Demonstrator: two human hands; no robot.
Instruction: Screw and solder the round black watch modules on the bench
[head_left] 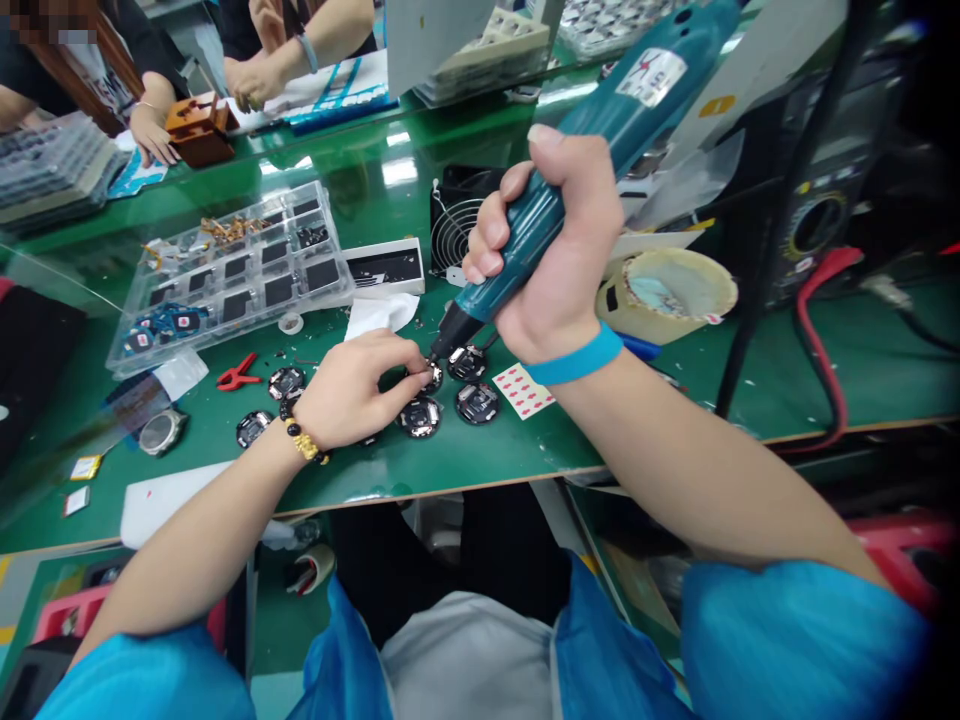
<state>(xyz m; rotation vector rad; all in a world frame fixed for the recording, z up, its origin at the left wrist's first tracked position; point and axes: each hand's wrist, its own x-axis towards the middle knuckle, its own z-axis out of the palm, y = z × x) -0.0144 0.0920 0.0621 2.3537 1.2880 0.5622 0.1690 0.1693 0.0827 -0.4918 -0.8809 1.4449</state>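
Observation:
My right hand (559,245) is wrapped round a teal electric screwdriver (517,240), tilted so that its black tip points down to the left. That tip is at a round black watch part (433,376) on the green table. Thumb and forefinger of my left hand (360,390) are pinched together at the same part, which they partly cover. Similar round parts lie close by: one (477,401) to the right, another (419,417) just below, and several more around my left hand, one (286,382) beside its wrist.
A clear compartment tray (281,290), a white box (386,268) and a small fan (459,225) stand behind. Red clamp (238,373) and watch (162,431) lie left; arrow stickers (523,391) and a tub (667,295) are right. Other people's hands work across the table.

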